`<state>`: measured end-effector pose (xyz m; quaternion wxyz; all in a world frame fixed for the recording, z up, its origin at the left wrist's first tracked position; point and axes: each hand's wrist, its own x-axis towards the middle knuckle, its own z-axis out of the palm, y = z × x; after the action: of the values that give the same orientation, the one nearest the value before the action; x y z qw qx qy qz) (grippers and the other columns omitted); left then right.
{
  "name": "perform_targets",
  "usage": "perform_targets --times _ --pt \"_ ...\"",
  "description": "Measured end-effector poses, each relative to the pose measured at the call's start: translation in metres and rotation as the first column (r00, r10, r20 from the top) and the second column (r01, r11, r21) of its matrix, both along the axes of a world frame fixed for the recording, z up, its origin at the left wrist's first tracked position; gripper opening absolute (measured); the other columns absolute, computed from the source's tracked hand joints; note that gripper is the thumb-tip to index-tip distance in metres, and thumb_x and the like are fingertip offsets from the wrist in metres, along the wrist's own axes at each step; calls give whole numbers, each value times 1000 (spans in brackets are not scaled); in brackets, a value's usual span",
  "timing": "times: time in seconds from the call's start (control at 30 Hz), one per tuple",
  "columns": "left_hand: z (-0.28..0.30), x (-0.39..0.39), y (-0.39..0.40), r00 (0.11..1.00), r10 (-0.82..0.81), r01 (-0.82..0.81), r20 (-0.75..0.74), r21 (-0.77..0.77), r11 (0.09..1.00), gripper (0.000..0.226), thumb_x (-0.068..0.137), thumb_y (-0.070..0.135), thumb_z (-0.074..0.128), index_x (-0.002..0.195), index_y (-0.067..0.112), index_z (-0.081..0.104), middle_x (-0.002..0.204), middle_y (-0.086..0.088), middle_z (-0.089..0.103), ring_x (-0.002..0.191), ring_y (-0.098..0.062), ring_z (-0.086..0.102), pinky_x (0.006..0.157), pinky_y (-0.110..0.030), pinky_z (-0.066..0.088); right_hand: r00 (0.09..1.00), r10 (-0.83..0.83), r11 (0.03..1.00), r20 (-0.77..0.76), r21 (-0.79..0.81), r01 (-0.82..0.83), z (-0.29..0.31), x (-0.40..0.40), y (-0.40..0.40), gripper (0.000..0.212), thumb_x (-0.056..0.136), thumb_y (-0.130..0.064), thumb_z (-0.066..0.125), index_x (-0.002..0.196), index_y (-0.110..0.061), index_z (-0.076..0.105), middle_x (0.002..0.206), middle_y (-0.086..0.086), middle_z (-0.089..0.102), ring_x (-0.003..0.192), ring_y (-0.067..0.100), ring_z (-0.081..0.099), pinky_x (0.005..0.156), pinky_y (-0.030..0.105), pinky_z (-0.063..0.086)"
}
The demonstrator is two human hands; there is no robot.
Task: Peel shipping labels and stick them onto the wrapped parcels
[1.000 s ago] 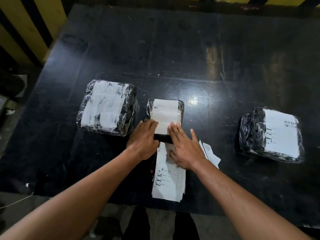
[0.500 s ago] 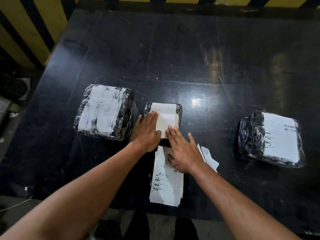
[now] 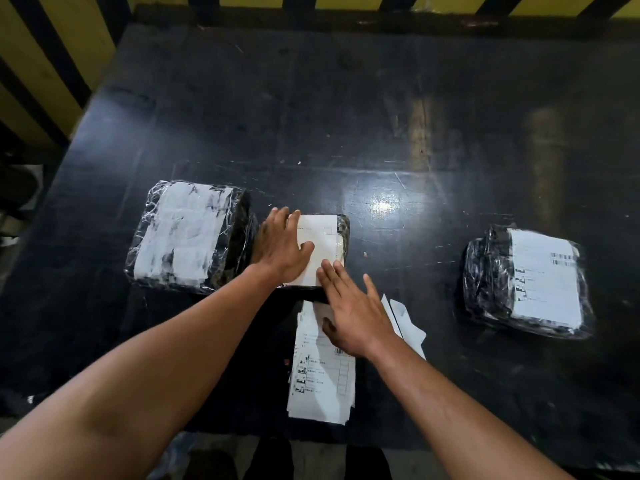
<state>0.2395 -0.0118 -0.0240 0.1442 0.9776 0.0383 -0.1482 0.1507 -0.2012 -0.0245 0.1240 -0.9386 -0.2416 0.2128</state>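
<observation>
Both hands are flat and open on the small middle parcel [image 3: 341, 233], nothing gripped, just pressing. The left hand [image 3: 282, 249] lies palm-down over the left part of the white label [image 3: 320, 247] on top of that parcel, fingers straight and reaching to its far edge. The right hand [image 3: 353, 313] has its straight fingertips on the label's near right corner, while the palm hangs over the stack of printed label sheets [image 3: 322, 382] lying on the black bench [image 3: 381, 116] right in front of the parcel. A couple of loose white backing scraps [image 3: 403, 320] poke out just right of that hand. On the left, just beside the middle one, sits a bigger wrapped parcel [image 3: 188, 237] with patchy white tape on top. Well off to the right there's a third wrapped parcel [image 3: 526, 282] with a printed label already on it.
</observation>
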Motion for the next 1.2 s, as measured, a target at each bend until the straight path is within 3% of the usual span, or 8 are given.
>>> perform_targets --times 0.1,0.17,0.27,0.4,0.57,0.8,1.07,1.2 --pt "4 -12 -2 988 150 -155 -45 -144 977 80 99 44 60 166 29 17 172 -15 -7 159 -38 2 128 -50 19 992 -128 975 -20 181 130 4 8 2 75 97 -36 57 163 -22 22 174 -5 9 160 14 9 127 54 18" --pt "5 -25 0 959 246 -274 -137 -244 930 84 99 41 61 165 43 9 172 -16 -5 158 -42 11 125 -52 26 953 -302 907 -11 304 291 5 19 3 70 94 -38 62 157 -25 35 170 1 23 152 22 30 120 51 35" --pt "1 -42 7 945 251 -311 -210 -342 887 85 100 36 62 163 50 6 167 -18 25 152 -41 30 122 -50 33 854 -476 797 -213 305 520 -3 41 8 81 93 -45 67 162 -37 23 170 10 15 153 31 26 120 51 35" --pt "-4 -52 16 947 243 -306 -212 -351 885 84 97 41 67 163 48 15 154 -11 45 142 -33 46 115 -41 41 792 -466 785 -395 229 576 -15 55 19 91 97 -49 64 163 -46 1 169 12 20 156 39 13 124 56 25" --pt "5 -66 9 948 242 -308 -208 -401 863 89 92 35 74 165 37 22 152 -11 46 143 -29 46 119 -41 39 810 -489 764 -324 288 577 -8 40 18 89 95 -41 66 166 -32 12 163 6 37 149 37 29 119 50 29" --pt "59 -83 -34 987 158 -159 -37 -408 899 89 94 36 73 164 43 17 150 -9 45 141 -26 42 112 -42 40 812 -553 721 -185 383 578 37 16 -28 80 94 -42 60 163 -37 21 154 3 45 131 26 40 111 43 39" --pt "107 -77 -140 1000 -22 21 3 -482 876 89 94 39 71 163 44 16 158 -4 37 148 -23 35 116 -44 41 694 -715 602 -90 426 675 89 2 -133 79 86 -44 56 160 -37 30 159 -2 43 137 27 40 116 48 38" --pt "115 -74 -201 993 -109 117 47 -501 858 85 94 41 69 162 41 19 159 -5 37 148 -25 34 116 -46 42 607 -792 519 -65 453 725 106 -5 -192 78 83 -38 60 157 -34 35 154 -2 49 129 25 42 108 50 46"
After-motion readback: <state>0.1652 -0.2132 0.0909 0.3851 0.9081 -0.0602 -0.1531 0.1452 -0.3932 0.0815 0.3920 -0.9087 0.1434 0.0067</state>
